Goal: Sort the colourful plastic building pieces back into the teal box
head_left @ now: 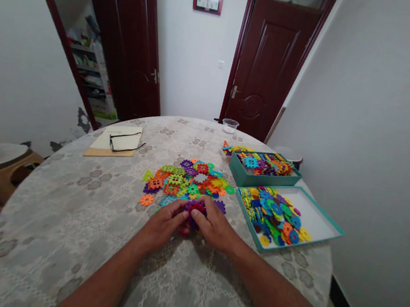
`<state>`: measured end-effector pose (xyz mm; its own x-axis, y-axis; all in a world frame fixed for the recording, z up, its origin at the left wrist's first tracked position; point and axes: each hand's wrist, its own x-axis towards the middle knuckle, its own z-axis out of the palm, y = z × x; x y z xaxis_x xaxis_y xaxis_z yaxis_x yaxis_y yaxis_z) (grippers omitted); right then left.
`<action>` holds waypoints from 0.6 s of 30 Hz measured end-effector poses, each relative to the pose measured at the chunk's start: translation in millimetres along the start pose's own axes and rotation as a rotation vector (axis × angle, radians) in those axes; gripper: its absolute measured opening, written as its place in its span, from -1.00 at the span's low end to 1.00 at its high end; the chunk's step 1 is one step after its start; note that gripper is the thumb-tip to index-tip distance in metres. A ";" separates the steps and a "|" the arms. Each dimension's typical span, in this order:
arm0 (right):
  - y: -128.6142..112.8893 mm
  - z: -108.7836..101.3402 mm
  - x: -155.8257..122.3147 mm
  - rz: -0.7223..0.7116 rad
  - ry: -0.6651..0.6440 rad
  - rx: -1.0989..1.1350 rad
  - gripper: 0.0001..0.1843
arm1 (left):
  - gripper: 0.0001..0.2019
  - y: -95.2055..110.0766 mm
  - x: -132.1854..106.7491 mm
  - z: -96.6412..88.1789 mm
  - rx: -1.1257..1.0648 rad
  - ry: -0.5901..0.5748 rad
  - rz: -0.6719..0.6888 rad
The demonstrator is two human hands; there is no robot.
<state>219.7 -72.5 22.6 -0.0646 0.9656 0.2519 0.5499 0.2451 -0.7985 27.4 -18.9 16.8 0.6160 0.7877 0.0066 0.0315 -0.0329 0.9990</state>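
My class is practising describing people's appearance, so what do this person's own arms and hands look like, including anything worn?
The left hand and right hand are human hands without gloves. The left forearm and right forearm are bare to the picture's edge, with no sleeves in view. No watch or bracelet shows on either wrist.

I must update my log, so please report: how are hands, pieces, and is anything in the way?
Left hand and right hand together, gripping purple-and-red pieces. Colorful pile just beyond. Shallow tray to the right; nothing seen blocking hands.
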 end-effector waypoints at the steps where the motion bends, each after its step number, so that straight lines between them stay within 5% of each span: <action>1: 0.0 1.0 -0.2 -0.006 -0.003 -0.003 -0.80 | -0.52 -0.9 0.1 -0.2 -0.002 -0.005 0.003; 9: 7.7 16.8 3.8 0.028 0.099 -0.036 -0.88 | -0.49 -7.6 2.3 6.2 -0.114 0.055 -0.084; 18: 10.4 7.8 1.8 0.046 0.005 0.106 -0.78 | -0.68 -7.8 3.7 2.3 0.004 0.151 -0.069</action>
<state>218.8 -67.5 10.5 -0.0372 0.9756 0.2164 0.4608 0.2088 -0.8626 31.3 -17.1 8.9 0.4873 0.8715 -0.0550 0.0727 0.0223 0.9971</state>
